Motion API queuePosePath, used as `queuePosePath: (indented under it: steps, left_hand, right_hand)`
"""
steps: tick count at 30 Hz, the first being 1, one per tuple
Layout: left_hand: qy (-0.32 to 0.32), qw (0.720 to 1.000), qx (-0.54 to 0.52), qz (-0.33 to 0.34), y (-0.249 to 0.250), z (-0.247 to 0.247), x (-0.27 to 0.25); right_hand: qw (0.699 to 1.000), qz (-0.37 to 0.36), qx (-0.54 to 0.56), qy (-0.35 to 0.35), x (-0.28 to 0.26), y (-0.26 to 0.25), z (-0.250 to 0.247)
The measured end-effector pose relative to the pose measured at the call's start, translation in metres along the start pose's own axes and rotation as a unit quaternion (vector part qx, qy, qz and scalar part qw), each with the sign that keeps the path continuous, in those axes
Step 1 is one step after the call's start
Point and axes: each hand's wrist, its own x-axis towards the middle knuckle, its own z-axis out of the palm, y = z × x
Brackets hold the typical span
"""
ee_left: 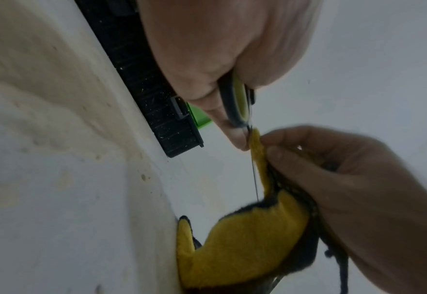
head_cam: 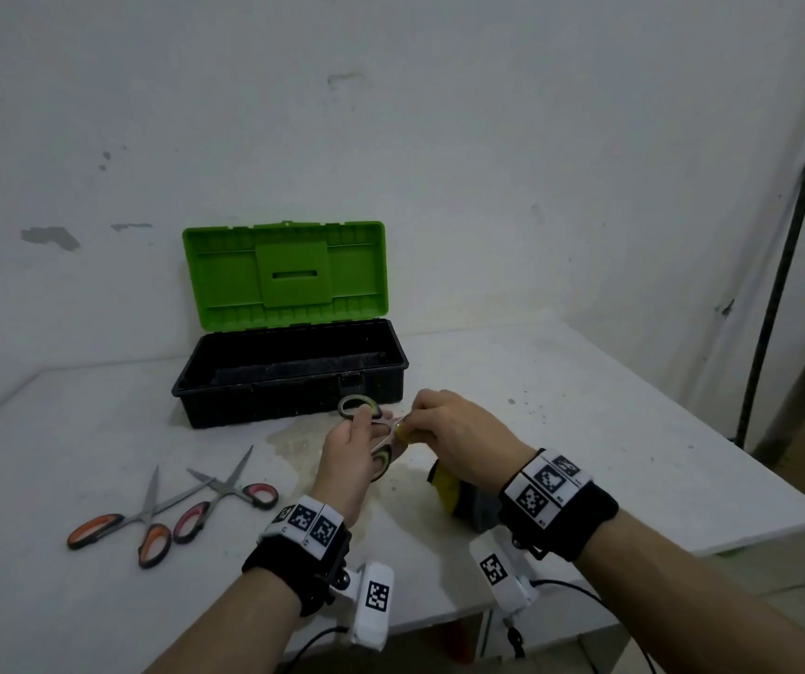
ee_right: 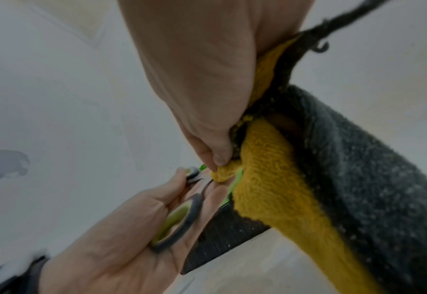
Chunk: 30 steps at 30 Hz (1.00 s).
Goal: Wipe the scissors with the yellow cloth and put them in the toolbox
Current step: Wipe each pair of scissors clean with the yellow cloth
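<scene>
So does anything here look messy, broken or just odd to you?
A brownish stain marks the white table just in front of the open toolbox, with dark specks to its right. The wall has patches of chipped paint. Two other scissors lie crossed, blades overlapping.

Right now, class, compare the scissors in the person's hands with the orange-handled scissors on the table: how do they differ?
The held scissors have grey-and-green handles; the orange-handled scissors have orange-and-black ones. The held scissors are off the table in the left hand, with the yellow cloth pinched against the blade by the right hand; the orange-handled scissors lie flat, untouched, blades open. Both sit outside the toolbox.
</scene>
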Motion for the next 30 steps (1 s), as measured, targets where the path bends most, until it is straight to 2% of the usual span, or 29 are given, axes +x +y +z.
queuePosePath:
  steps: [3,6,12,16,18,25,27,30]
  left_hand:
    - [-0.002,1.0,-0.026,-0.004,0.001,-0.001,0.001]
    - [-0.015,1.0,-0.006,-0.003,-0.001,0.006,-0.001]
    - [0.022,0.998,-0.059,-0.019,-0.003,0.004,-0.001]
    - [0.014,1.0,-0.007,-0.01,-0.004,0.008,0.0]
    - [0.005,1.0,-0.014,-0.007,-0.004,0.011,0.0]
    - [-0.02,0.994,-0.09,-0.052,-0.004,0.001,-0.004]
    - [-0.027,0.995,-0.072,-0.065,0.001,-0.002,-0.005]
    - [-0.038,0.998,-0.012,-0.041,0.006,-0.007,0.001]
  right_hand:
    - [1.0,0.005,0.015,0.023,-0.003,-0.001,-0.005]
    - [0.999,-0.01,0.032,0.039,-0.004,-0.013,0.003]
    - [0.993,0.072,0.036,0.081,-0.007,0.002,0.001]
    - [0.995,0.033,0.053,0.076,-0.006,-0.011,0.006]
    - [0.995,0.033,0.061,0.075,-0.008,-0.015,0.012]
    - [0.977,0.159,0.078,0.116,-0.003,0.017,0.001]
    - [0.968,0.177,0.104,0.143,-0.006,0.023,-0.008]
    - [0.942,0.231,0.165,0.178,-0.012,0.029,-0.018]
